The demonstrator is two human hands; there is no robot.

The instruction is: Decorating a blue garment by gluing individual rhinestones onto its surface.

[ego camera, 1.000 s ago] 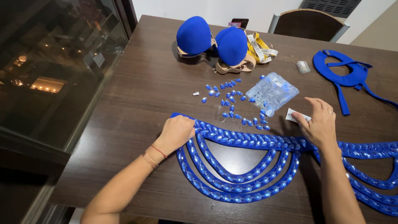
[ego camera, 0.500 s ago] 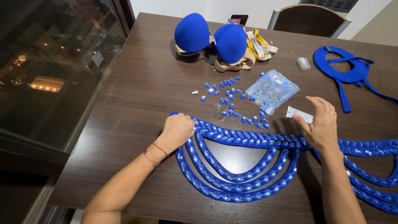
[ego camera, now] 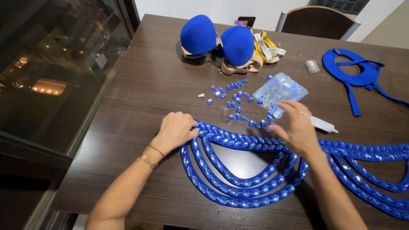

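A blue strap piece covered in blue gems (ego camera: 238, 187) lies in draped loops on the dark wooden table (ego camera: 140, 98). My left hand (ego camera: 175, 131) presses down on its left end, fingers curled over the strap. My right hand (ego camera: 298, 127) hovers with fingers spread over the strap's top band, beside several loose blue gems (ego camera: 236, 100) scattered on the table. A white glue tube (ego camera: 322, 125) lies just right of that hand, which holds nothing.
A clear bag of gems (ego camera: 280, 90) lies behind the loose gems. Blue bra cups (ego camera: 217, 40) and a yellow measuring tape (ego camera: 267, 47) sit at the back. A blue fabric collar piece (ego camera: 355, 72) lies at the right. A chair (ego camera: 317, 19) stands behind the table; a window (ego camera: 51, 72) is at the left.
My right hand has moved left from the glue tube to the strap's top band near the loose gems. My left hand has stayed on the strap's end.
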